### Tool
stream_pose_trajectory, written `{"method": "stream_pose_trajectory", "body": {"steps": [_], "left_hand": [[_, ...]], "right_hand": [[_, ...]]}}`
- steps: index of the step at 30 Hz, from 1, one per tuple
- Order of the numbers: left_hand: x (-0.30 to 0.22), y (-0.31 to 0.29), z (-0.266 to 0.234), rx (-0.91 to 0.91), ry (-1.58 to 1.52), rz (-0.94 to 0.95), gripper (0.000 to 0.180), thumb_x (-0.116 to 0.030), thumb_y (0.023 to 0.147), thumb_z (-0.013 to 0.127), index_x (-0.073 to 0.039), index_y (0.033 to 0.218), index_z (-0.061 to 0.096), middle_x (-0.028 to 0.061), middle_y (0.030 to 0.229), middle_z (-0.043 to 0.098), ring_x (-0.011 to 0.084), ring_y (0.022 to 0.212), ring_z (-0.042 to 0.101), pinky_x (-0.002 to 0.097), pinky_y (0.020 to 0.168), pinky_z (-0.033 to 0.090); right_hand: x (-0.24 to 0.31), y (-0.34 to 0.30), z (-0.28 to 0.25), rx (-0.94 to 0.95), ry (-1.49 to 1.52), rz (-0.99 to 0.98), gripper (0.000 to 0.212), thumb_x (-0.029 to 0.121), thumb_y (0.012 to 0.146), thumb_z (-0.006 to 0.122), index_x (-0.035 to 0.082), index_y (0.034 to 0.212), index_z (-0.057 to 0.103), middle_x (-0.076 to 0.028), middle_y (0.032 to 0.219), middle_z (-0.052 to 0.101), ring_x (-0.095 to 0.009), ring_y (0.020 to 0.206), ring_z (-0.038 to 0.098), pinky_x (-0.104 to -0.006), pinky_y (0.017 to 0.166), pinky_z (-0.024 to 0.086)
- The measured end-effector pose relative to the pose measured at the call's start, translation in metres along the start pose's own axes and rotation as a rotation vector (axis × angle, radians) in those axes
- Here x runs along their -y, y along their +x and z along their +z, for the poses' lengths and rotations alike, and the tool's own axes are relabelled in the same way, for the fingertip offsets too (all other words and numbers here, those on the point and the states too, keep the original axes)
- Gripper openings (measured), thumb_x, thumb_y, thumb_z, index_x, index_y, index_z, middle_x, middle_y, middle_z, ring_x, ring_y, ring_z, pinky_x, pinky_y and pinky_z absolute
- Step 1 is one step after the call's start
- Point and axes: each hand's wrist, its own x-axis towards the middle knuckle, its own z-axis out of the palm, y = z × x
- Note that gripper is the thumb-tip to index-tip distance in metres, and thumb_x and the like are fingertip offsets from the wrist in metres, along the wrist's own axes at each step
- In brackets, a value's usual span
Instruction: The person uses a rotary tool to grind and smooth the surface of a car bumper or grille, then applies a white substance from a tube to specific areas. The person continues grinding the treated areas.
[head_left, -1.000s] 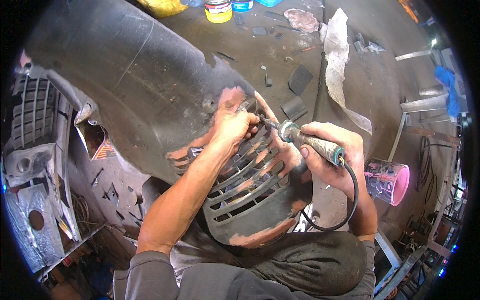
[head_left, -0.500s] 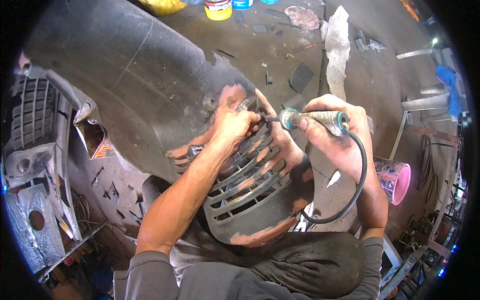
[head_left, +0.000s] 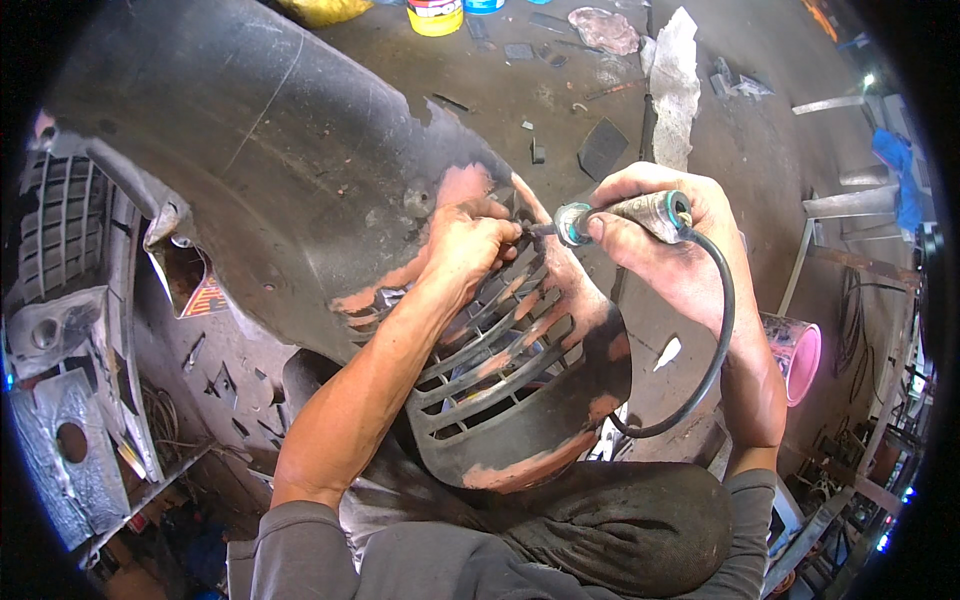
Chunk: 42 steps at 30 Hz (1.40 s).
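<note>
Head view, logged from my remote post.

Item: one dark plastic bumper [head_left: 320, 185], its shell running to the upper left, its slatted grille [head_left: 500, 360] coming down against the dark trousers [head_left: 620, 520]. A pink filler patch [head_left: 465, 183] lies just beyond the grille's far edge; more pink shows on the slats and along the near edge.

Item: left hand [head_left: 468, 243], placed at the grille's far edge. Fingers curled, thumb and forefinger drawn nearly together; whether a small piece is pinched between them, I cannot tell.

Item: right hand [head_left: 680, 260], fingers wrapped closed around the handle of a corded soldering iron [head_left: 645, 212], so named by its look. Tip points left, right beside the left fingertips; contact with the plastic I cannot confirm. Black cable [head_left: 722, 300] loops from the handle's rear toward the bumper's right edge.

Item: floor [head_left: 740, 150], carrying a dark square offcut [head_left: 602, 150] beyond the bumper's far edge and a pale torn strip [head_left: 675, 90] to its right.

Step in hand, as I judge it: tip work at the grille's far edge, left hand steadying. Next move calls for a steady wrist, slack cable, and the tip kept clear of the left fingers.
</note>
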Motion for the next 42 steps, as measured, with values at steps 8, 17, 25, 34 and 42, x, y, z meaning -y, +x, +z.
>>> {"method": "stream_pose_trajectory", "body": {"steps": [8,17,25,34,42], "left_hand": [[-0.0026,-0.0007,-0.0004,0.001,-0.006,-0.029,0.022,-0.005,0.083,0.071,0.004,0.104,0.072,0.0071,0.082,0.072,0.0121,0.064,0.066,0.0244,0.056,0.05],[-0.0034,0.0017,0.0,-0.014,0.019,-0.019,0.03,-0.003,0.082,0.07,0.006,0.111,0.069,0.008,0.082,0.071,0.0124,0.064,0.065,0.0254,0.056,0.05],[-0.0079,-0.0011,0.0028,-0.022,0.007,-0.014,0.038,-0.004,0.08,0.071,0.01,0.115,0.066,0.0101,0.081,0.071,0.014,0.063,0.065,0.0261,0.055,0.05],[-0.0053,0.0019,0.0007,-0.006,-0.003,-0.015,0.038,-0.001,0.08,0.07,0.01,0.116,0.065,0.0108,0.082,0.071,0.0136,0.063,0.065,0.025,0.054,0.05],[-0.004,0.0034,0.0004,0.002,-0.03,-0.036,0.036,0.0,0.081,0.07,0.01,0.116,0.065,0.0111,0.082,0.071,0.0135,0.063,0.065,0.0247,0.053,0.05]], "right_hand": [[0.0012,0.0002,0.0013,-0.013,0.028,0.012,0.017,0.009,0.084,0.075,-0.002,0.095,0.072,-0.003,0.08,0.067,-0.008,0.073,0.06,-0.0262,0.065,0.048],[-0.0017,0.0026,0.0005,-0.006,-0.004,-0.023,0.018,0.011,0.084,0.076,-0.003,0.095,0.072,-0.003,0.078,0.068,-0.007,0.072,0.06,-0.0253,0.064,0.048],[0.001,0.002,0.0004,0.001,-0.003,-0.006,0.017,0.009,0.084,0.076,-0.003,0.096,0.072,-0.002,0.076,0.068,-0.006,0.071,0.059,-0.0245,0.063,0.047],[0.0052,0.0066,-0.0008,0.012,-0.067,-0.029,0.019,0.013,0.084,0.075,-0.002,0.094,0.072,-0.004,0.076,0.068,-0.009,0.07,0.06,-0.0268,0.063,0.047],[0.0074,0.0095,-0.0011,0.024,-0.112,-0.019,0.021,0.015,0.084,0.076,-0.002,0.095,0.072,-0.004,0.075,0.067,-0.009,0.07,0.059,-0.0272,0.063,0.047]]}}
